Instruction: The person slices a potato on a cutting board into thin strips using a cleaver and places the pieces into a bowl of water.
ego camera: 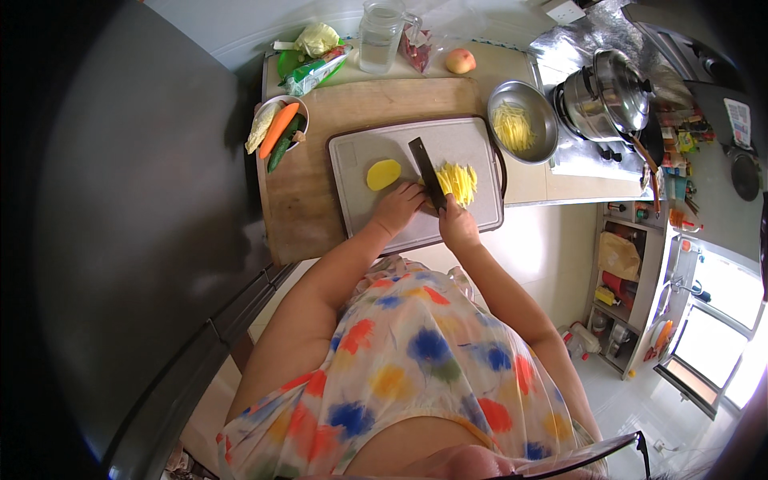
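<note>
My right hand [458,225] grips the handle of a dark-bladed kitchen knife [428,171], its blade pointing away from me over a grey cutting board [360,162]. Just left of the blade, the bent fingers of my left hand [401,207] rest on the board; a bit of yellow vegetable, likely potato, shows by the fingertips, mostly hidden. To the right of the knife lies a pile of thin yellow strips [459,183]. A cut yellow piece with a flat face [383,174] sits apart on the board's left half. More pale yellow strips [513,126] lie in a steel bowl [544,114].
A wooden board [300,210] lies under the cutting board. At left stands a bowl with a carrot [279,131], cucumber [284,144] and cabbage leaf. Behind are a water pitcher [379,45], bagged red food [417,51] and a peach-like fruit [461,61]. A steel pot [591,102] stands at right.
</note>
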Tool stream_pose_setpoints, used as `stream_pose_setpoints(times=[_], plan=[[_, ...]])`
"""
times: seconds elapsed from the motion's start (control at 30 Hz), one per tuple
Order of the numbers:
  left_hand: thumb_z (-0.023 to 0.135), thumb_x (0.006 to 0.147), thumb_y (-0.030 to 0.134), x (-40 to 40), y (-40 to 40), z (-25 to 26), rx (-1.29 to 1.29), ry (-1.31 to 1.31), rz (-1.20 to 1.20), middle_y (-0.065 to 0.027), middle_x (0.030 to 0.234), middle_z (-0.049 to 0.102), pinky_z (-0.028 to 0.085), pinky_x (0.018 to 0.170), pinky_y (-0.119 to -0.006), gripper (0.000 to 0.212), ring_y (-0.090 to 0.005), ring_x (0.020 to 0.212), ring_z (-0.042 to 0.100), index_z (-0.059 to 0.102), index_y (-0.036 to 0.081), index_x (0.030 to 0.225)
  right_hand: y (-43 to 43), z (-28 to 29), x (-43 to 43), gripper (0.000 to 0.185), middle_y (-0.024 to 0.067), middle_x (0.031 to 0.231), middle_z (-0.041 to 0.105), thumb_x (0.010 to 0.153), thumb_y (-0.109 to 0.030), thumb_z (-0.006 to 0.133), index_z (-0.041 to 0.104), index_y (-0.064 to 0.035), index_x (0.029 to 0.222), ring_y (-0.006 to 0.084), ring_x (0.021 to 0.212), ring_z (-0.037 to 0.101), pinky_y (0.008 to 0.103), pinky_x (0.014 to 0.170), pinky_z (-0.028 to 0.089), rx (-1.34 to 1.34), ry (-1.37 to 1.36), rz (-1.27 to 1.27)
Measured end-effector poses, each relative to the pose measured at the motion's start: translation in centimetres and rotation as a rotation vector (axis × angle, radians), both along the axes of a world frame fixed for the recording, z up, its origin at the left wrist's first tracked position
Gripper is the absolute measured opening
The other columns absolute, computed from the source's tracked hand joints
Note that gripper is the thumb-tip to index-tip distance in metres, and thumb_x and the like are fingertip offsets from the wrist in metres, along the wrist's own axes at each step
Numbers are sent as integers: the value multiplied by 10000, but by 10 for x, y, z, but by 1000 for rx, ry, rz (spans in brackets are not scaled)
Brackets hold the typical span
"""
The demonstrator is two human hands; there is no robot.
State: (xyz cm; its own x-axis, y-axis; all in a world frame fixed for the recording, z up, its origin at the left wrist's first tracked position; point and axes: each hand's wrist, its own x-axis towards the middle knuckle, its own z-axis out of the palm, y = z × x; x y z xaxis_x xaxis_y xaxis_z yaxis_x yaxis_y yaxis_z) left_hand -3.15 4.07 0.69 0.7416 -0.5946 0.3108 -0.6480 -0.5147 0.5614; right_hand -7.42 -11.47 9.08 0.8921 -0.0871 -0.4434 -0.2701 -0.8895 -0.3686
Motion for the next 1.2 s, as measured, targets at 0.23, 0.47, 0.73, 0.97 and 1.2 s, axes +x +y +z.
stream_pose_setpoints(times=[0.23, 0.47, 0.73, 0.97, 1.2], plan=[[630, 718, 152, 0, -3, -11, 8, -100, 34, -4, 1015, 580, 471, 836, -281, 209, -192, 984, 532, 630, 121, 924, -11, 9, -7, 249, 243, 816, 626, 856, -147, 495, 428, -33, 1068, 427, 761, 605, 516, 681, 481, 91, -118, -1], [641, 721, 145, 1, -2, -6, 5, -89, 16, -26, 1020, 582, 472, 836, -306, 203, -218, 980, 532, 628, 105, 920, -4, 12, -6, 199, 240, 816, 628, 854, -124, 460, 431, -40, 1032, 418, 779, 614, 508, 686, 488, 26, -7, 24], [637, 711, 135, -1, 1, 0, 56, -45, -4, -29, 988, 576, 471, 834, -309, 208, -219, 966, 531, 622, 104, 916, 3, 0, -6, 188, 239, 828, 629, 859, -126, 437, 433, -47, 1030, 417, 779, 617, 509, 686, 489, -3, -21, 20], [632, 710, 156, 2, -1, -5, 12, -121, 14, -10, 968, 574, 469, 830, -285, 197, -196, 972, 526, 622, 111, 901, -18, 11, -7, 232, 277, 815, 607, 862, -181, 510, 436, -26, 1018, 457, 774, 584, 535, 681, 462, 144, -58, -131], [627, 732, 163, 1, -2, -5, 16, -123, 29, -1, 970, 575, 470, 830, -282, 189, -189, 962, 528, 625, 114, 915, -14, 16, -11, 200, 261, 779, 615, 860, -148, 493, 428, -34, 1011, 437, 739, 603, 522, 663, 475, 71, -77, 53]])
